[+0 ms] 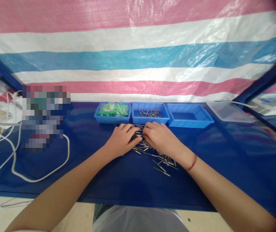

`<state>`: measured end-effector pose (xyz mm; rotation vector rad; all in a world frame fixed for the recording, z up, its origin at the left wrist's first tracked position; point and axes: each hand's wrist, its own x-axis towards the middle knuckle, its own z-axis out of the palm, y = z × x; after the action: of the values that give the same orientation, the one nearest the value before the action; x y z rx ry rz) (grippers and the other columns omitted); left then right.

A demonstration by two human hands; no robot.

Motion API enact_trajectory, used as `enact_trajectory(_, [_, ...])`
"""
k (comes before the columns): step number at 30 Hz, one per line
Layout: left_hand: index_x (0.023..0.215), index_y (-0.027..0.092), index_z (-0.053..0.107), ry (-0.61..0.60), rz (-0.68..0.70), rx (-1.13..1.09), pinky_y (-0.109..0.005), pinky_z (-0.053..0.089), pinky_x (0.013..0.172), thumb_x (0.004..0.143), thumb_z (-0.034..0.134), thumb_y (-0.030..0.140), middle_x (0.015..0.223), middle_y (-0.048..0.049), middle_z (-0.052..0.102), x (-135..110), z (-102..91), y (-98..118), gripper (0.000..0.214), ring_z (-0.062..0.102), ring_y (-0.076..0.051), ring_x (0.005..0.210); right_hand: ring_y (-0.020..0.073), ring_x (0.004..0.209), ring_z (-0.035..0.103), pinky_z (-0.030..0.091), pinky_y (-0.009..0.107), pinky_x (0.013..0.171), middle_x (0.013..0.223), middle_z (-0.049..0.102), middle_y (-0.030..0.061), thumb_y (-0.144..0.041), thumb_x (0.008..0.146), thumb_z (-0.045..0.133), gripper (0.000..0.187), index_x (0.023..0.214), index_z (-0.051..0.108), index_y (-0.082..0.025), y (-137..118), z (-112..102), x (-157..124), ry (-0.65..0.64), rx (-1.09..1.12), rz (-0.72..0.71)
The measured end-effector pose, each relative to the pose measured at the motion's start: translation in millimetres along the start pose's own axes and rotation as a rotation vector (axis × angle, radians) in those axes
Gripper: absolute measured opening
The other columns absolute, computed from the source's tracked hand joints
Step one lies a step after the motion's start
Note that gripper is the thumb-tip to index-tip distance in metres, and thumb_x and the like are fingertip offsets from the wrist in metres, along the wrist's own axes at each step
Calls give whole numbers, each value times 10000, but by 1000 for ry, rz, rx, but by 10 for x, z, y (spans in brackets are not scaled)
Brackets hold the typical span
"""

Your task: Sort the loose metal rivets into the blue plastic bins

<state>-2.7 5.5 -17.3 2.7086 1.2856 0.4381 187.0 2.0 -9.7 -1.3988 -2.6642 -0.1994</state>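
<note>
- Left of the middle bin, the left bin carries green packets in thin, crinkled, shiny plastic.
- Left hand: in front of the middle bin and toward its left, low over the loose rivets. Thumb and forefinger stand narrowly apart; whether they hold a rivet, I cannot tell.
- Middle bin: ribbed blue plastic, with some binned rivets lying crisscross inside.
- Directly in front of the middle bin, the loose rivets spread over the glossy blue bench: slim metallic shafts, each with a thicker sleeve. The step in hand appears to be sorting through this heap; the next move calls for a fine fingertip pinch, since the shafts tangle.
- Right hand: in front of the middle bin, toward its right, fingers curled close together; their tips' hold is hidden.
- Right of the middle bin: the right bin, likewise ribbed, then a flat, translucent plastic lid.
</note>
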Motion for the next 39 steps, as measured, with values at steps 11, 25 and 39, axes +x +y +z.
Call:
enact_trajectory(11, [1119, 177, 596, 195, -9, -164, -360, 390, 958, 934, 456, 344, 1123, -76, 618, 34, 0, -15, 286, 521, -211, 1049, 244, 884, 458, 363, 352, 760, 926, 567, 117, -171, 933, 376, 181, 914, 554, -141, -40, 95, -33, 162, 210, 8])
enact_trajectory(25, [972, 192, 646, 164, -147, -556, -269, 470, 758, 849, 590, 371, 916, -20, 697, 41, 26, -8, 224, 631, -170, 846, 199, 812, 510, 397, 329, 750, 845, 588, 60, -205, 928, 399, 117, 878, 504, -187, -111, 160, -60, 267, 762, 69])
enact_trajectory(39, [894, 169, 633, 254, -194, -620, -224, 443, 762, 880, 539, 286, 850, -1, 667, 45, -30, 25, 152, 605, -136, 804, 194, 770, 576, 430, 334, 729, 809, 663, 28, -237, 877, 507, 140, 839, 638, -204, -98, 120, -91, 315, 770, 245])
